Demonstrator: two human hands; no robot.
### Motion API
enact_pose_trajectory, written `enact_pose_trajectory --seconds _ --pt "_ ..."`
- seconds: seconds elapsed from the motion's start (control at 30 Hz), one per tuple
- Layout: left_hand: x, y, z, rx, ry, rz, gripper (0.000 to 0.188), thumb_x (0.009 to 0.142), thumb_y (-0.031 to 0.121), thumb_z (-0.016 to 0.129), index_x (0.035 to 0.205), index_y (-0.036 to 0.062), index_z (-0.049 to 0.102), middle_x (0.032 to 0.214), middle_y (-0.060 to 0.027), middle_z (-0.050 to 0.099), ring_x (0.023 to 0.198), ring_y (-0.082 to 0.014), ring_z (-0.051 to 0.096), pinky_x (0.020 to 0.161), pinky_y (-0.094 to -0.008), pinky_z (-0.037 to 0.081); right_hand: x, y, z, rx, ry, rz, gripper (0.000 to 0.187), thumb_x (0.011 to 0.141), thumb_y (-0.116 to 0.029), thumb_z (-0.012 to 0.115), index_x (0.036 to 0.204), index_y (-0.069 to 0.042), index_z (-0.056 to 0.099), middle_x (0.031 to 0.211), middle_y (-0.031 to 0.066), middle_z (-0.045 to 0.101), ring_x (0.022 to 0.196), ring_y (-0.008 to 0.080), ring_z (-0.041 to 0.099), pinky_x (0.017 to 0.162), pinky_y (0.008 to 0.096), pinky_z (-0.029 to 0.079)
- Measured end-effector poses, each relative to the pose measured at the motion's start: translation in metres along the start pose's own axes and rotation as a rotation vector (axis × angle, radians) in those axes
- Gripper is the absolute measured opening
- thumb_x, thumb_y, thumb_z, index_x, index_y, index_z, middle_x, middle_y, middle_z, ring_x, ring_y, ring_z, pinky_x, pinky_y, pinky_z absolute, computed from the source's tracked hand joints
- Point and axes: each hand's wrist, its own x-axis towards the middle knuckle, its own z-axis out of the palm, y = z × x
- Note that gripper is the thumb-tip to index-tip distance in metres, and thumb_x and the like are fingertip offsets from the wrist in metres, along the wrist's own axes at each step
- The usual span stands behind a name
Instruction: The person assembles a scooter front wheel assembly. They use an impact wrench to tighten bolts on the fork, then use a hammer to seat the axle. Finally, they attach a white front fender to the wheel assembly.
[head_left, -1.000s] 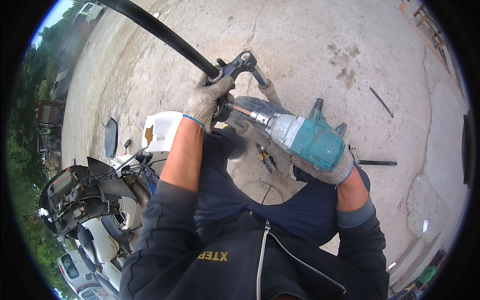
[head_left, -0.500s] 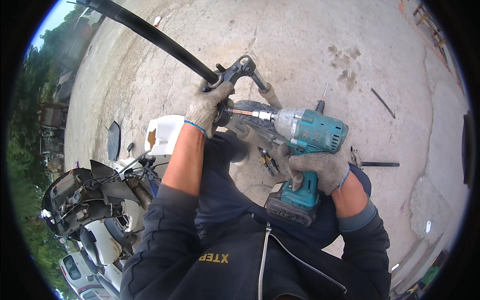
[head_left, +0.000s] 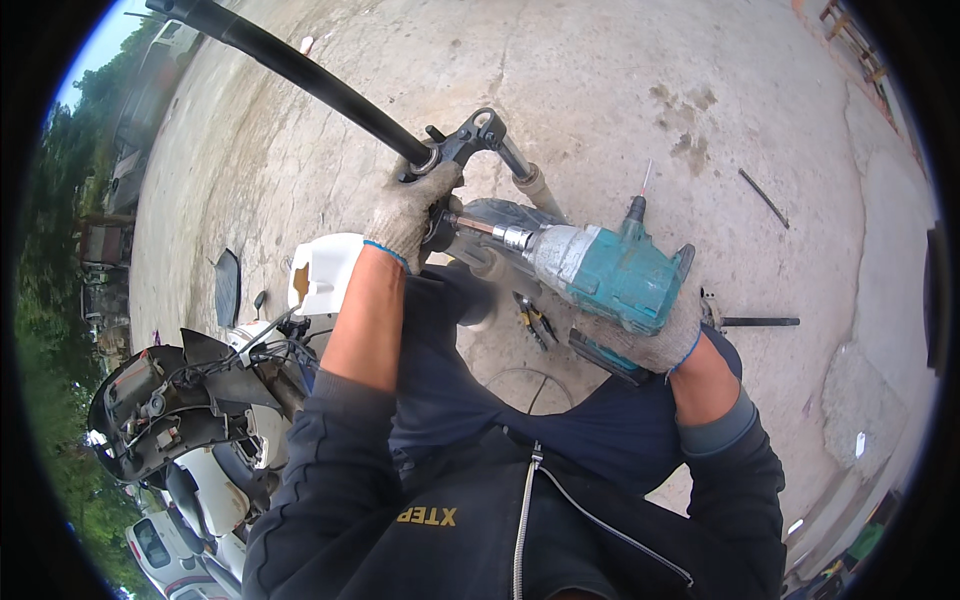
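My left hand [head_left: 412, 210], in a light knit glove, is closed round the clamp of a scooter front fork [head_left: 468, 142]. A long black steering stem [head_left: 310, 85] slants from the clamp to the upper left. My gloved right hand [head_left: 662, 345] grips the handle of a teal cordless impact wrench [head_left: 625, 278], whose body partly hides the fingers. The wrench's silver socket and copper-coloured bit [head_left: 478, 225] point left, the tip reaching the clamp beside my left hand. That hand and the clamp hide how far the tip is seated. Behind the wrench nose lies a dark wheel [head_left: 515, 213].
Pliers [head_left: 535, 318] lie on the concrete between my legs. A screwdriver [head_left: 637, 212], a thin rod [head_left: 765, 198] and a black stem part [head_left: 760, 322] lie to the right. At left are a white panel [head_left: 328, 272] and a partly stripped scooter [head_left: 185, 410].
The impact wrench has rolled in my right hand: its battery end has swung down and away from my lap, and its rear dips slightly. My left hand keeps its hold on the fork.
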Motion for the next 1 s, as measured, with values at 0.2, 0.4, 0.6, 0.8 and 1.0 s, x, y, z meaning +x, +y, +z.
enact_pose_trajectory --seconds 0.2,0.4,0.6,0.8,1.0 --pt "0.001 -0.007 -0.007 0.032 -0.009 0.024 0.043 0.094 0.015 0.078 0.132 0.0034 0.061 0.093 -0.0101 0.071 0.066 -0.0158 0.067 0.052 -0.0302 0.055 0.004 0.024 -0.013 0.251 -0.218 0.108 0.048 0.083 -0.013 0.084 0.129 -0.008 0.07 0.123 0.0105 0.074 0.111 0.0264 0.072 0.098 0.0383 0.058" --pt "0.013 -0.01 -0.002 0.017 -0.001 -0.042 0.032 0.099 0.016 0.071 0.128 0.0085 0.06 0.098 -0.0094 0.066 0.064 -0.0136 0.062 0.048 -0.0307 0.055 -0.006 0.045 -0.02 0.154 -0.346 0.342 0.054 0.077 -0.013 0.09 0.128 -0.009 0.071 0.122 0.01 0.074 0.11 0.026 0.071 0.099 0.0371 0.057" --pt "0.008 -0.007 0.0 0.052 -0.039 0.096 0.032 0.095 0.015 0.075 0.121 0.0032 0.063 0.088 -0.0098 0.069 0.059 -0.0155 0.063 0.047 -0.0334 0.055 -0.017 0.048 -0.023 0.109 -0.128 0.065 0.051 0.075 -0.019 0.092 0.123 -0.011 0.074 0.126 0.0093 0.074 0.114 0.0296 0.07 0.104 0.0425 0.055" --pt "0.012 -0.016 -0.014 -0.118 -0.086 0.057 0.036 0.098 0.015 0.075 0.128 0.0022 0.061 0.097 -0.0108 0.071 0.064 -0.0159 0.065 0.053 -0.0389 0.061 -0.031 0.064 -0.044 -0.214 -0.095 0.21 0.036 0.081 -0.018 0.085 0.115 -0.01 0.074 0.109 0.0133 0.076 0.099 0.0339 0.073 0.089 0.0412 0.059" --pt "0.035 -0.034 -0.065 -0.134 -0.076 -0.035 0.043 0.103 0.021 0.07 0.143 0.0142 0.055 0.106 -0.0116 0.071 0.07 -0.0138 0.064 0.054 -0.0341 0.058 -0.075 0.097 -0.087 -0.132 0.258 0.809 0.031 0.084 -0.022 0.082 0.11 -0.007 0.073 0.102 0.0134 0.076 0.091 0.0307 0.072 0.083 0.0408 0.058"
